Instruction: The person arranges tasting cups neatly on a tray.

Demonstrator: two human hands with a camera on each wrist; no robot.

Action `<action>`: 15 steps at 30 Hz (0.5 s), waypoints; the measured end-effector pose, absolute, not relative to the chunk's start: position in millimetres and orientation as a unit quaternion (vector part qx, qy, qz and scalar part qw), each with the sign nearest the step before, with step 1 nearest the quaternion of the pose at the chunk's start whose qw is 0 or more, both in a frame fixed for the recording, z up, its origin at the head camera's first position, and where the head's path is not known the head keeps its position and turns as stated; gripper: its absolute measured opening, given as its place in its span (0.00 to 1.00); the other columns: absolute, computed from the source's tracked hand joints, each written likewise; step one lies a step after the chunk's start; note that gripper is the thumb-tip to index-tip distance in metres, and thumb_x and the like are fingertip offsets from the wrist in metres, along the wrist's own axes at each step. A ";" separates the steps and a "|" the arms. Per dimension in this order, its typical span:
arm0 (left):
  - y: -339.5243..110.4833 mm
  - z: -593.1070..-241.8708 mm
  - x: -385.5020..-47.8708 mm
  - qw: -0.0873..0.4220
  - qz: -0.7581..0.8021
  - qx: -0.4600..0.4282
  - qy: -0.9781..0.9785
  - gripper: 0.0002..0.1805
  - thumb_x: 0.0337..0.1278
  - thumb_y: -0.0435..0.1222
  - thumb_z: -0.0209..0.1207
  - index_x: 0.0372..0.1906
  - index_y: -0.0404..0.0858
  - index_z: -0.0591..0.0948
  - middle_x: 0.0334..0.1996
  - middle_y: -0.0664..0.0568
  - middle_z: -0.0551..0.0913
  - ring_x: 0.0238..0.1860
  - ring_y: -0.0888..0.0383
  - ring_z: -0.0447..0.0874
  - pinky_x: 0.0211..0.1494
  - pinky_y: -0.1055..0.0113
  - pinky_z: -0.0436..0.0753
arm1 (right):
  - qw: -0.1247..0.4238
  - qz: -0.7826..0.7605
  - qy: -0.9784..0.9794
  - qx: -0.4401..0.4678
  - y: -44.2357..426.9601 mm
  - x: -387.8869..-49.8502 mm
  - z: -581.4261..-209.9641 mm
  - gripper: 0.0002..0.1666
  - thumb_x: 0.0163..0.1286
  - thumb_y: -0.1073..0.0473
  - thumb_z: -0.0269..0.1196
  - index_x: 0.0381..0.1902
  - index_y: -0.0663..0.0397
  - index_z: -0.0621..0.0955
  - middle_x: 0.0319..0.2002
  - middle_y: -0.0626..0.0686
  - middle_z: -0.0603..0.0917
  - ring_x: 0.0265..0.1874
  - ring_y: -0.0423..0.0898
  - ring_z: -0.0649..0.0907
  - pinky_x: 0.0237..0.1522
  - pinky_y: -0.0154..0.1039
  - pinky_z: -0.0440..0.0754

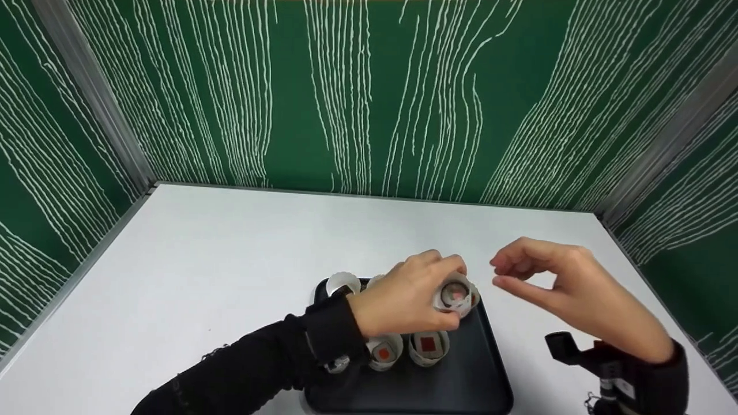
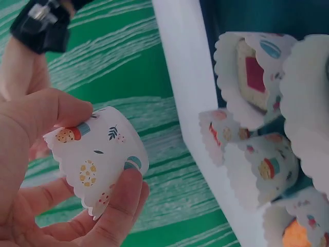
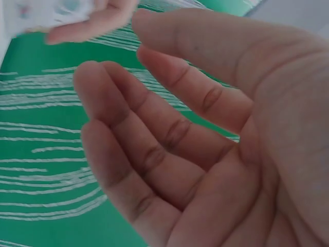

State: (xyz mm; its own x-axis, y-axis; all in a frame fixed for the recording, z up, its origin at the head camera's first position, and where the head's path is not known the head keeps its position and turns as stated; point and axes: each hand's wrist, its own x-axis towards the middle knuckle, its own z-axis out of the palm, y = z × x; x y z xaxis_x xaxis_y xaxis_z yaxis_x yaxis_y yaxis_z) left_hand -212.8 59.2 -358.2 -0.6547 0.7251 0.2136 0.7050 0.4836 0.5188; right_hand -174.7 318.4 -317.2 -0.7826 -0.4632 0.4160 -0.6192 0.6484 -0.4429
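Note:
My left hand (image 1: 403,297) grips a white paper baking cup (image 1: 451,305) above the back right part of a black tray (image 1: 470,386). In the left wrist view the thumb and fingers pinch the cup (image 2: 100,154), which has a scalloped rim and small printed cupcakes and leaves. Something round and pinkish shows inside it from above. To the right, apart from the cup, my right hand (image 1: 568,279) hovers with loosely bent fingers. The right wrist view shows nothing in that palm (image 3: 221,195).
Several similar paper cups stand on the tray. One holds a pale square piece with a red centre (image 1: 428,344); another holds an orange-red-centred piece (image 1: 383,353). A cup (image 1: 342,281) is at the tray's back left corner. Green walls with white lines surround the white table (image 1: 242,253).

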 end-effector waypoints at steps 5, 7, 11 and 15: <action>77.4 -362.6 -210.8 0.023 0.260 0.441 0.859 0.26 0.57 0.43 0.75 0.59 0.45 0.79 0.45 0.55 0.79 0.41 0.66 0.74 0.41 0.78 0.75 | 0.149 0.300 -0.898 0.285 328.8 -170.9 -313.8 0.19 0.67 0.69 0.74 0.45 0.36 0.87 0.39 0.37 0.90 0.36 0.31 0.88 0.33 0.25 0.81; 84.8 -364.9 -210.3 0.024 0.242 0.450 0.859 0.27 0.57 0.44 0.75 0.60 0.45 0.79 0.45 0.55 0.79 0.40 0.66 0.74 0.39 0.79 0.74 | 0.152 0.301 -0.899 0.280 331.5 -169.8 -312.7 0.19 0.67 0.70 0.74 0.45 0.37 0.87 0.39 0.37 0.90 0.35 0.31 0.88 0.32 0.25 0.81; 99.1 -370.4 -211.3 0.018 0.200 0.475 0.857 0.28 0.57 0.44 0.74 0.61 0.44 0.79 0.44 0.55 0.78 0.38 0.66 0.74 0.35 0.80 0.73 | 0.158 0.297 -0.901 0.274 335.4 -168.5 -311.3 0.19 0.67 0.69 0.74 0.45 0.37 0.88 0.40 0.38 0.90 0.36 0.30 0.88 0.32 0.24 0.81; 110.4 -377.2 -213.1 0.013 0.172 0.503 0.847 0.26 0.57 0.44 0.73 0.59 0.43 0.80 0.43 0.54 0.79 0.37 0.65 0.75 0.33 0.80 0.72 | 0.156 0.299 -0.902 0.269 337.9 -168.3 -311.6 0.18 0.67 0.69 0.74 0.46 0.37 0.88 0.40 0.37 0.90 0.36 0.30 0.88 0.31 0.25 0.81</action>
State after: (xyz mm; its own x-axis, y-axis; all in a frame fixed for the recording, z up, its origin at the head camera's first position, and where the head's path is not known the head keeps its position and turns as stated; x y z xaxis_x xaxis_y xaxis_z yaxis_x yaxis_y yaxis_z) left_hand -213.1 110.4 -377.2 -0.4939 0.8564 0.1508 0.8472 0.4348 0.3054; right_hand -168.3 337.9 -311.6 -0.8072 -0.3916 0.4417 -0.5780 0.6764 -0.4566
